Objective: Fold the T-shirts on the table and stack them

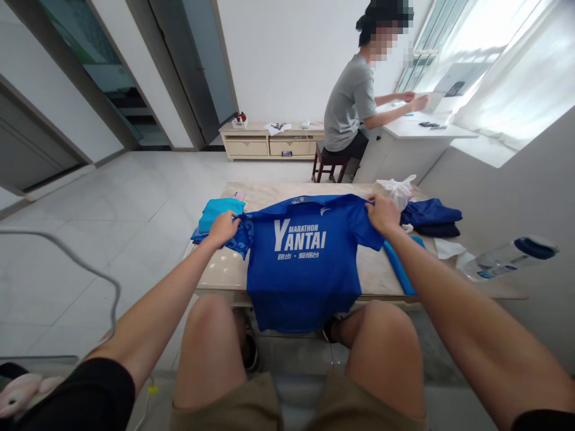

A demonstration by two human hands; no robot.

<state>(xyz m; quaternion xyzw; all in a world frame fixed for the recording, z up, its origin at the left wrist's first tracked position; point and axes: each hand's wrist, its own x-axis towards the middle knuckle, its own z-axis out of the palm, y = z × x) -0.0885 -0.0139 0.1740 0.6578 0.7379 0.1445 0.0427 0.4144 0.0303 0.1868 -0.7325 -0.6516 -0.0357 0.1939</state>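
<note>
A blue T-shirt (305, 275) with white "Marathon Yantai" lettering is stretched out in front of me, its front facing up. Its upper part lies over the low table, and the hem hangs past the near edge between my knees. My left hand (224, 228) is closed on the sleeve at the left, beside a stack of folded clothes (220, 212) topped by a light blue one. At the right, my right hand (383, 214) pinches the other sleeve near the shoulder, close to a white plastic bag (398, 190).
On the marble-look table (215, 272) are dark blue folded clothes (433, 216), a bright blue cloth (401, 266), tissues (448, 247) and a clear bottle (510, 257). Beyond, a person (353, 105) sits on a stool at a white desk (413, 127). A grey cable (85, 263) crosses the left side.
</note>
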